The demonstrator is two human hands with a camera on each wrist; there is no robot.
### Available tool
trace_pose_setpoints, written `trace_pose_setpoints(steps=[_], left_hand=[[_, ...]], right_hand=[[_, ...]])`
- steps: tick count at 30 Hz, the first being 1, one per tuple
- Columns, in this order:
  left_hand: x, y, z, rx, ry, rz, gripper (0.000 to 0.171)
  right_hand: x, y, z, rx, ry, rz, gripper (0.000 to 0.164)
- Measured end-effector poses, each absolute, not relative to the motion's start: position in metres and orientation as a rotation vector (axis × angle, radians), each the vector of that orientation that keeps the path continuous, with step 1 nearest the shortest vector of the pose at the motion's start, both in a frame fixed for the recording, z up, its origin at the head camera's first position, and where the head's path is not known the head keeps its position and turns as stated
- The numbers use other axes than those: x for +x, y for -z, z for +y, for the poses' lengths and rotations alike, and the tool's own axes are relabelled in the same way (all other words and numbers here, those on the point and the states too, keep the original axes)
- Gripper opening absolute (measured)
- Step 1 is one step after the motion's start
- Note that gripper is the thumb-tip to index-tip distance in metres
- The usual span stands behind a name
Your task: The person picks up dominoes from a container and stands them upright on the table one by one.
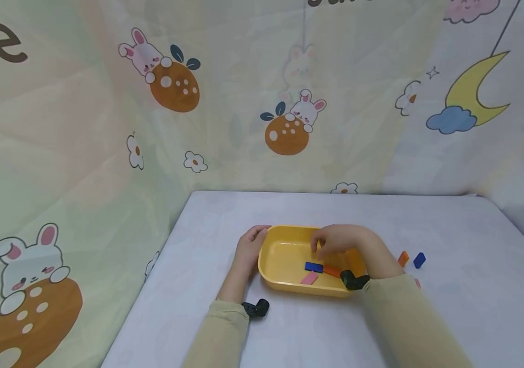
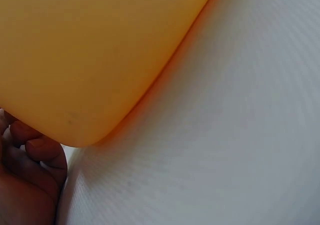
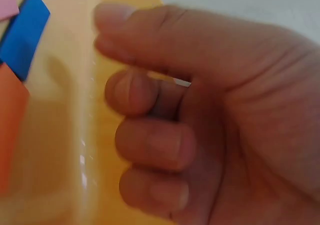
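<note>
A yellow tray (image 1: 285, 245) lies on the table, holding a blue block (image 1: 314, 267), an orange block (image 1: 332, 271) and a pink block (image 1: 310, 278). At its left end my left hand (image 1: 249, 246) grips the rim; curled fingers (image 2: 42, 150) show against the tray's underside edge in the left wrist view. My right hand (image 1: 342, 238) hovers over the tray's right half. Seen from the right wrist, its thumb and index tips meet, the other fingers (image 3: 155, 142) are curled, and nothing shows between them. The blue block (image 3: 24, 37) and orange block (image 3: 10, 125) lie beside that hand.
Right of the tray, an orange block (image 1: 403, 258) and a blue block (image 1: 419, 260) lie on the white table (image 1: 473, 306). A pink block (image 1: 417, 282) peeks out by the right sleeve (image 1: 409, 317). A printed cloth (image 1: 243, 102) hangs behind and at the left.
</note>
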State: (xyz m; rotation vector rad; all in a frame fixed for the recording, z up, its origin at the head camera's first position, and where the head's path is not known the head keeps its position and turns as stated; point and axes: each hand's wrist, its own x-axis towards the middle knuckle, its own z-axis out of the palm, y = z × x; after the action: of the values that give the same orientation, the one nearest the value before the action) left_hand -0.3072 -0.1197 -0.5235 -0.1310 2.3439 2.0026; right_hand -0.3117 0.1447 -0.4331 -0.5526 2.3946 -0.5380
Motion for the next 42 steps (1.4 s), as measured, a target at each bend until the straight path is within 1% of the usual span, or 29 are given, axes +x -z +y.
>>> trace_pose_setpoints(steps=[10, 21, 28, 34, 39, 42], left_hand=[[-0.306, 0.521, -0.12, -0.119, -2.017, 2.349, 0.026], [-0.307, 0.522, -0.119, -0.088, -2.011, 2.375, 0.026], [-0.306, 0.522, -0.119, -0.106, -2.003, 2.372, 0.026], [-0.306, 0.521, -0.12, -0.119, -1.995, 2.373, 0.026], [-0.306, 0.521, -0.12, -0.114, -1.993, 2.382, 0.026], [-0.305, 0.52, -0.12, -0.101, -1.994, 2.378, 0.026]], right_hand=[[-0.314, 0.454, 0.133, -0.45, 0.508, 2.319, 0.02], [-0.315, 0.464, 0.132, -0.55, 0.458, 2.355, 0.023], [-0.314, 0.465, 0.13, -0.577, 0.452, 2.364, 0.019], [-0.313, 0.463, 0.127, -0.566, 0.454, 2.361, 0.022], [-0.314, 0.463, 0.126, -0.604, 0.465, 2.331, 0.015], [-0.315, 0.463, 0.126, -0.594, 0.435, 2.333, 0.014]])
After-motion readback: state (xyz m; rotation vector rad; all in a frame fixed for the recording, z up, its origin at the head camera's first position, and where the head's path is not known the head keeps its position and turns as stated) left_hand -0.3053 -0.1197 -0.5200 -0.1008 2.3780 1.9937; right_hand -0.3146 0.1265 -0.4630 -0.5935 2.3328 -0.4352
